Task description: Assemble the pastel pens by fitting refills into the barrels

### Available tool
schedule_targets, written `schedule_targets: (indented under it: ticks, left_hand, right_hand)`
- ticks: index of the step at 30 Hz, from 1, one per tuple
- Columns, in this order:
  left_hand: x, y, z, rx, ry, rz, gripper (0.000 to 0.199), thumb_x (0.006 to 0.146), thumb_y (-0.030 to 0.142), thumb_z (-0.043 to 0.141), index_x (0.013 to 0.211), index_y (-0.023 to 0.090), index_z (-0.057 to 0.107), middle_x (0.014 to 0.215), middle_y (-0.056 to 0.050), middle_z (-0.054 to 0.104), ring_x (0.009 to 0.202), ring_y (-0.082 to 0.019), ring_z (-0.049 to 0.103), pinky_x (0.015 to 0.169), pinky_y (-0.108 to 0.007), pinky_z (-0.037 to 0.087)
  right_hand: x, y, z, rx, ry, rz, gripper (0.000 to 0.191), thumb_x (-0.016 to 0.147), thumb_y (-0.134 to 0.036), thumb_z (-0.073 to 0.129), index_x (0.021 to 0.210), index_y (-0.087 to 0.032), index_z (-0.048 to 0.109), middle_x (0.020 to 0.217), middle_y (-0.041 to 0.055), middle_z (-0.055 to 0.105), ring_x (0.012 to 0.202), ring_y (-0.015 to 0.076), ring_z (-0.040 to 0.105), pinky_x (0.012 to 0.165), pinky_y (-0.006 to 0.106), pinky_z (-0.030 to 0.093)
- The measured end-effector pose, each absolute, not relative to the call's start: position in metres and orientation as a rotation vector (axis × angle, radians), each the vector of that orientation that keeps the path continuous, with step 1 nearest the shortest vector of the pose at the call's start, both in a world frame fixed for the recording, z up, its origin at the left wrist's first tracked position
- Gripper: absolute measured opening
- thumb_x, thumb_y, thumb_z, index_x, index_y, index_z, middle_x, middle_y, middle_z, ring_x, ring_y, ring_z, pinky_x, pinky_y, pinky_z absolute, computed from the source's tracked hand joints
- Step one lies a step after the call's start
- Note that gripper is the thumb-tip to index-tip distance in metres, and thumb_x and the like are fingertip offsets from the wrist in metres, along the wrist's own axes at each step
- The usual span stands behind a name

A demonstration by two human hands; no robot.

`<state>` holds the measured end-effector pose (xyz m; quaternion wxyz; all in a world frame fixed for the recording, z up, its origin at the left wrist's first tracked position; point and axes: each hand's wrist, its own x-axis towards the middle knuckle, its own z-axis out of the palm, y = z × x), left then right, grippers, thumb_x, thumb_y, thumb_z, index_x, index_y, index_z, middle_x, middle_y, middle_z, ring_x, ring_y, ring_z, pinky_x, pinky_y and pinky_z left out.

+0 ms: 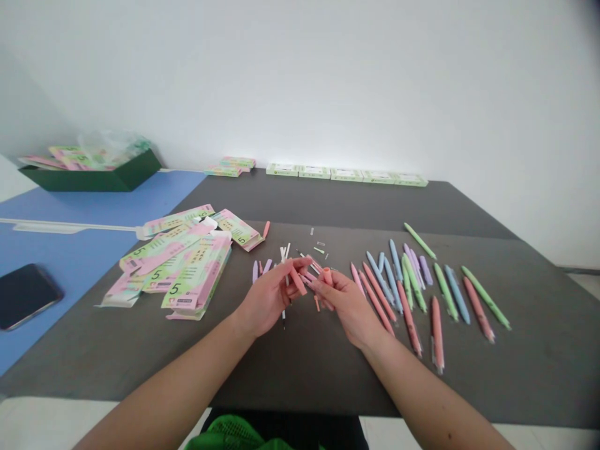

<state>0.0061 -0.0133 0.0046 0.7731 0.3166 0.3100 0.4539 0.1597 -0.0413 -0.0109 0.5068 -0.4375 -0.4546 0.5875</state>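
Near the middle of the dark table, my left hand (269,294) has its fingers closed round a pink pen barrel (298,280). Close beside it, my right hand (349,303) holds another pink pen part (327,275) between thumb and fingers. Thin pieces show between the fingertips, too small to make out fully. White refills (284,253) lie just behind and under my left hand. Small clear and green bits (319,250) are scattered beyond the hands. To the right lie several pink, blue, green and purple pens (410,275), some in clear sleeves.
Pink and green cartons (197,275) are piled at the left. A phone (27,295) and a dark green box (89,180) of packaging rest on the blue surface (79,247). A row of cartons (345,175) stands along the table's back edge.
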Motion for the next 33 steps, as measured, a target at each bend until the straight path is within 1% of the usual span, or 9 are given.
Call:
schedule_targets:
  ticks: [5,9,12,16,19,22,24,29,33]
  left_hand:
    - [0.016,-0.016,-0.005,0.875,0.707,0.902,0.034,0.084,0.042,0.056,0.102,0.016,0.068,0.078,-0.002,0.058,0.063,-0.009,0.048,0.061,-0.023,0.040]
    - [0.020,-0.016,-0.009,0.998,0.751,0.896,0.041,0.084,0.047,0.055,0.112,0.017,0.063,0.077,-0.001,0.056,0.067,-0.010,0.048,0.063,-0.024,0.039]
    - [0.017,-0.011,-0.008,1.056,0.819,0.964,0.045,0.087,0.050,0.048,0.121,0.021,0.057,0.077,0.001,0.052,0.062,-0.009,0.043,0.060,-0.023,0.038]
    - [0.006,0.002,0.007,1.353,1.007,1.090,0.038,0.091,0.046,0.041,0.111,0.020,0.061,0.087,-0.001,0.053,0.057,-0.008,0.037,0.054,-0.023,0.034]
    - [-0.002,0.017,0.025,1.816,1.144,1.028,0.036,0.093,0.040,0.038,0.106,0.018,0.062,0.085,-0.002,0.056,0.069,-0.012,0.048,0.069,-0.027,0.041]
    - [-0.004,0.034,0.039,2.246,1.101,0.939,0.032,0.094,0.032,0.038,0.107,0.018,0.063,0.102,-0.006,0.058,0.097,-0.018,0.053,0.093,-0.034,0.038]
    - [-0.001,0.045,0.042,2.466,1.066,0.846,0.033,0.094,0.031,0.038,0.110,0.019,0.064,0.112,-0.008,0.056,0.107,-0.020,0.051,0.097,-0.037,0.036]
    - [0.016,0.061,0.039,2.875,1.102,0.582,0.033,0.093,0.034,0.040,0.110,0.020,0.065,0.108,-0.009,0.058,0.101,-0.021,0.052,0.096,-0.042,0.036]
    - [0.034,0.063,0.038,3.018,1.014,0.370,0.031,0.095,0.033,0.038,0.105,0.024,0.066,0.105,-0.005,0.060,0.101,-0.019,0.054,0.103,-0.048,0.027]
  right_hand:
    - [0.157,-0.039,-0.011,-1.076,-1.192,1.510,0.017,0.077,-0.037,0.066,0.085,-0.022,0.067,0.070,-0.0011,0.062,0.057,0.0113,0.047,0.052,0.025,0.030]
    - [0.157,-0.036,-0.010,-1.075,-1.237,1.509,0.016,0.075,-0.036,0.066,0.081,-0.021,0.069,0.076,0.0015,0.067,0.067,0.0144,0.054,0.054,0.025,0.032]
    - [0.163,-0.034,-0.009,-1.108,-1.187,1.507,0.019,0.076,-0.038,0.064,0.076,-0.019,0.067,0.069,0.0006,0.065,0.053,0.0097,0.045,0.048,0.024,0.025]
    - [0.176,-0.028,-0.006,-1.046,-0.947,1.504,0.021,0.073,-0.037,0.065,0.070,-0.017,0.062,0.063,-0.0017,0.062,0.042,0.0047,0.027,0.044,0.025,0.017]
    - [0.188,-0.020,-0.003,-1.022,-0.842,1.429,0.022,0.071,-0.035,0.065,0.063,-0.015,0.060,0.065,0.0012,0.065,0.040,0.0036,0.026,0.044,0.026,0.015]
    - [0.198,-0.014,-0.002,-1.041,-0.789,1.331,0.019,0.068,-0.033,0.066,0.065,-0.015,0.061,0.067,0.0030,0.067,0.039,0.0037,0.026,0.043,0.026,0.015]
    - [0.202,-0.012,-0.001,-1.040,-0.764,1.283,0.019,0.068,-0.033,0.066,0.065,-0.016,0.060,0.068,0.0029,0.067,0.040,0.0040,0.026,0.044,0.026,0.016]
    - [0.201,-0.013,0.001,-1.012,-0.786,1.230,0.020,0.069,-0.035,0.067,0.067,-0.016,0.062,0.076,0.0018,0.065,0.045,0.0045,0.027,0.046,0.026,0.016]
    - [0.198,-0.013,-0.002,-1.024,-0.900,1.185,0.021,0.071,-0.037,0.068,0.072,-0.017,0.065,0.063,-0.0030,0.053,0.048,0.0067,0.028,0.048,0.026,0.016]
